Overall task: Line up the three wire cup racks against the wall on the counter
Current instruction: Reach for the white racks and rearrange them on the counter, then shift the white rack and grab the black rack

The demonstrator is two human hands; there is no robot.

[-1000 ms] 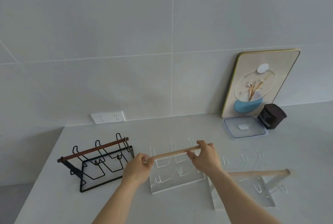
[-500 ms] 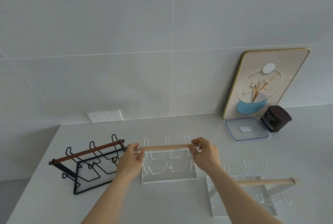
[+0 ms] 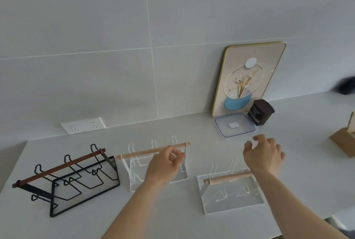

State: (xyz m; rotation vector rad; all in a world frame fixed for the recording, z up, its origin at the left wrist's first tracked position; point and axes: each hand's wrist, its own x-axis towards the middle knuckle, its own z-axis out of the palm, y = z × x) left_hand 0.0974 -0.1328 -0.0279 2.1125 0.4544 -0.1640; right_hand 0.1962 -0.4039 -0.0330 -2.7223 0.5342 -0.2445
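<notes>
Three wire cup racks stand in a row on the white counter [image 3: 172, 219], a little out from the wall. The black rack [image 3: 80, 183] with a dark wooden bar is at the left. A white rack [image 3: 138, 154] with a pale wooden bar is in the middle. A second white rack [image 3: 230, 198] sits further right and nearer to me. My left hand [image 3: 165, 163] hovers in front of the middle rack's bar, fingers loosely curled and gripping nothing. My right hand [image 3: 263, 156] is spread open above the right rack's far end.
A wall socket [image 3: 83, 125] sits behind the black rack. A framed picture [image 3: 249, 77] leans on the wall, with a clear plastic lid [image 3: 235, 125] and a dark jar [image 3: 260, 111] before it. A wooden block [image 3: 343, 140] is at the right edge. The counter's front edge drops off at lower right.
Both hands held the middle rack's bar and moved it back beside the black rack. Now both have let go, and my right hand has swung right over the other white rack.
</notes>
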